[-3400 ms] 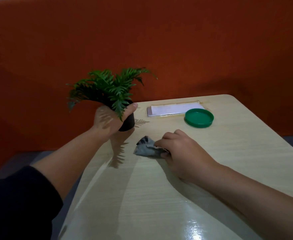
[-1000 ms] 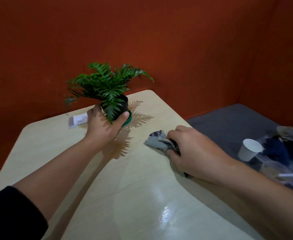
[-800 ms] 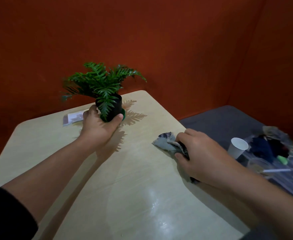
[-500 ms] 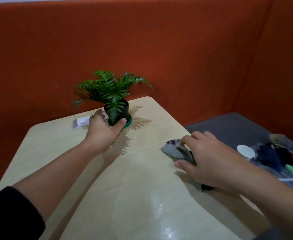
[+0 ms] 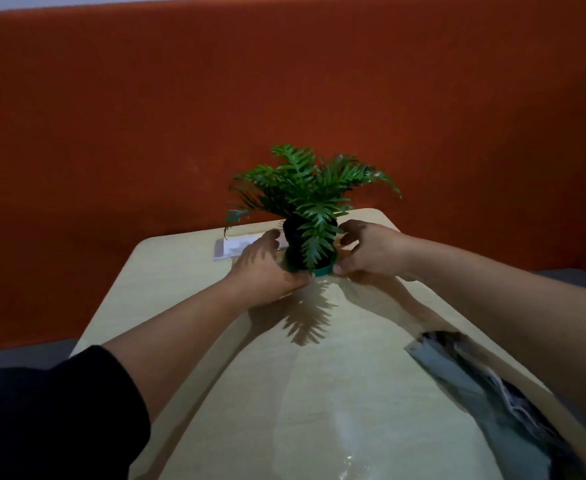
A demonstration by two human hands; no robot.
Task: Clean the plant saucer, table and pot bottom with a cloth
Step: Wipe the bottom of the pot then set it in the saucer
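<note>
A black pot (image 5: 293,237) with a green fern (image 5: 314,188) stands upright on the green saucer (image 5: 324,270) at the far end of the pale wooden table (image 5: 215,341). My left hand (image 5: 267,268) holds the saucer's left rim, thumb at the front and fingers reaching up beside the pot. My right hand (image 5: 367,252) grips the saucer's right rim with curled fingers. The grey cloth (image 5: 485,386) lies loose on the table near its right edge, partly under my right forearm.
A flat white paper packet (image 5: 236,247) lies behind my left hand, near the table's far edge. An orange padded wall rises close behind the table. The table's right edge runs just past the cloth.
My right hand has let go of the cloth and moved to the saucer's right side. My left hand has slid down from the pot to the saucer's rim. The view has swung back left.
</note>
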